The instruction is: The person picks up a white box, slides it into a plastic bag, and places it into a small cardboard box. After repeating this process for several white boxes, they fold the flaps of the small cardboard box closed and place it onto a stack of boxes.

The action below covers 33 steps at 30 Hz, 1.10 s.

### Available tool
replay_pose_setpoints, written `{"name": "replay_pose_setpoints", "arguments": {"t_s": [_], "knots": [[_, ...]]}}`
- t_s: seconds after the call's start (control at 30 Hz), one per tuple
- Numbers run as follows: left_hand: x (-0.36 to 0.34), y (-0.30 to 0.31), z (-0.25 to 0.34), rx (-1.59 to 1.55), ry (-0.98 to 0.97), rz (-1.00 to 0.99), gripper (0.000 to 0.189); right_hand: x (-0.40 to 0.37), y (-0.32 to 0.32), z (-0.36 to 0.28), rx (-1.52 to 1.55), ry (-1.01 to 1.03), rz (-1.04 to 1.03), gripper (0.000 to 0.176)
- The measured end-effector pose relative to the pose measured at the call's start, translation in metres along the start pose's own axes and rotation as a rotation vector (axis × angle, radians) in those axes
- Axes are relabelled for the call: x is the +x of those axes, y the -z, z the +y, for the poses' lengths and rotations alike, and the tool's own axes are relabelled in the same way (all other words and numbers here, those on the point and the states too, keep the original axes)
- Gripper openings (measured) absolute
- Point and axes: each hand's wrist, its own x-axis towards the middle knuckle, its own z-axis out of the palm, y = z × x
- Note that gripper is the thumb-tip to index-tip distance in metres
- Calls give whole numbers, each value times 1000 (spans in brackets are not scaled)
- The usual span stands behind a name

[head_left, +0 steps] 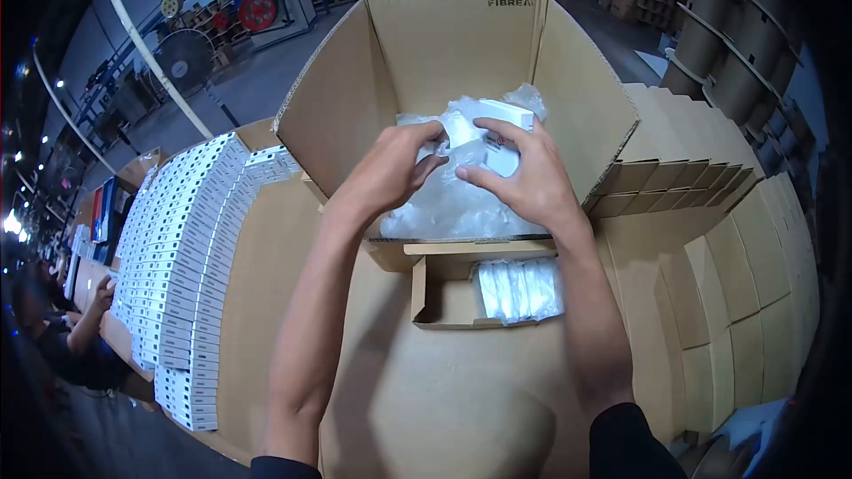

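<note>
Both my hands are over an open cardboard carton (453, 35). My right hand (537, 177) grips a flat white box (501, 158), its thumb and fingers along the near side. My left hand (395, 168) is closed, with curled fingers at the clear plastic bag (459, 130) beside that box; the exact pinch is partly hidden. More clear plastic bags (453, 208) lie loosely heaped in the carton below my hands. Against the carton's near side, a small open cardboard box (444, 302) holds several plastic-wrapped white pieces (519, 291) in its right part.
Stacked small white boxes (182, 248) line the table's left side. Folded cardboard boxes (737, 302) are stacked on the right, with more cardboard (679, 142) behind them. Another person's hand (104, 294) shows at far left. Brown table surface (435, 390) lies in front of me.
</note>
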Motion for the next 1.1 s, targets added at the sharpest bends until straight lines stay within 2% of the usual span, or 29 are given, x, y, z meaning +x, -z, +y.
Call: {"name": "replay_pose_setpoints", "arguments": {"t_s": [0.07, 0.1, 0.13, 0.2, 0.27, 0.37, 0.47, 0.5, 0.6, 0.63, 0.67, 0.77, 0.83, 0.93, 0.97, 1.07, 1.1], "knots": [[-12, 16, 25, -110, 61, 63, 20, 3, 10, -6, 22, 42, -101, 48], [-19, 23, 38, -146, 122, 95, 20, 4, 14, -7, 92, 46, -190, 42], [-28, 28, 48, -181, 182, 130, 20, 0, 16, -13, 194, 31, -141, 39], [-53, 19, 62, -421, 224, 329, 16, -21, 14, -29, 402, 0, -62, 34], [-82, 14, 81, -596, 310, 496, 15, -44, 19, -50, 434, -60, -86, 37], [-134, 5, 99, -692, 356, 545, 15, -84, 17, -66, 573, -203, -144, 44], [-194, -8, 122, -820, 456, 561, 16, -130, 7, -79, 702, -439, -160, 45], [-211, -13, 129, -862, 488, 579, 16, -147, -5, -65, 746, -408, -160, 45], [-255, -33, 140, -958, 536, 624, 17, -201, -15, -87, 700, -501, -244, 43], [-266, -39, 144, -960, 548, 638, 17, -213, -25, -91, 720, -403, -271, 49], [-274, -42, 147, -960, 555, 650, 17, -229, -36, -104, 957, -372, -157, 41], [-300, -48, 154, -945, 604, 672, 15, -263, -41, -101, 868, -496, -251, 31], [-316, -48, 149, -899, 589, 689, 16, -277, -39, -89, 798, -609, -272, 33], [-345, -40, 148, -936, 653, 631, 17, -296, -39, -95, 933, -707, -140, 41], [-347, -38, 148, -692, 520, 612, 16, -301, -36, -100, 948, -762, -129, 40], [-352, -25, 155, 42, 124, 521, 49, -319, -44, -97, 1044, -778, -107, 40], [-352, -25, 166, -43, 151, 503, 51, -315, -29, -115, 852, -884, -181, 40]]}}
